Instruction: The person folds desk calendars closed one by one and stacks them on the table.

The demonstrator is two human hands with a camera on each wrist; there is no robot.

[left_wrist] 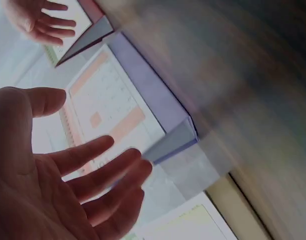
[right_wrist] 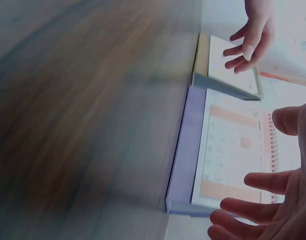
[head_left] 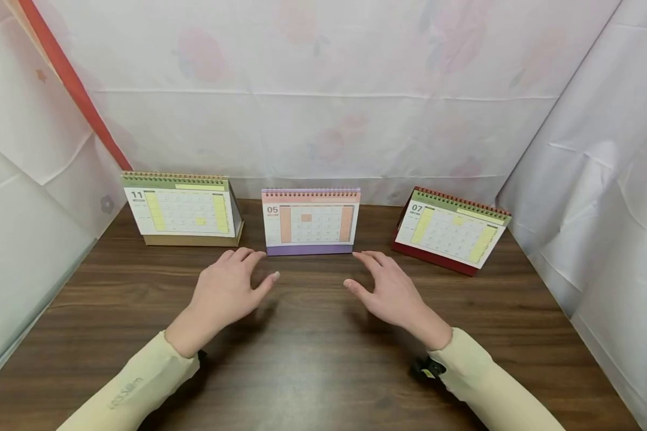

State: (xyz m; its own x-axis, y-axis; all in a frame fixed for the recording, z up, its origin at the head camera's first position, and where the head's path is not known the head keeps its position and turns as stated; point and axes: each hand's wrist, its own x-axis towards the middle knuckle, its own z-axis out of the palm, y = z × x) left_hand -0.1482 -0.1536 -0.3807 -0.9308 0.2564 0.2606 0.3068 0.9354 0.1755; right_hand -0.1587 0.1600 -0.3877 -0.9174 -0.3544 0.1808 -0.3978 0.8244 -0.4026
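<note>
A purple-based desk calendar (head_left: 311, 222) showing 05 stands upright at the middle back of the table. My left hand (head_left: 227, 287) hovers by its lower left corner, fingers spread and loosely bent, holding nothing. On the other side my right hand (head_left: 390, 290) is held the same way by the lower right corner, also holding nothing. Both wrist views show a gap between the fingers and this calendar (left_wrist: 108, 95). To the left stands a tan-based calendar (head_left: 186, 209) showing 11. A red-based calendar (head_left: 447, 230) showing 07 is angled at the right.
The dark wooden table (head_left: 313, 359) spreads in front of the calendars. Behind it hangs a pale flowered curtain (head_left: 323, 120), with white cloth (head_left: 609, 179) along the right side. A red strip (head_left: 75, 87) runs down the left corner.
</note>
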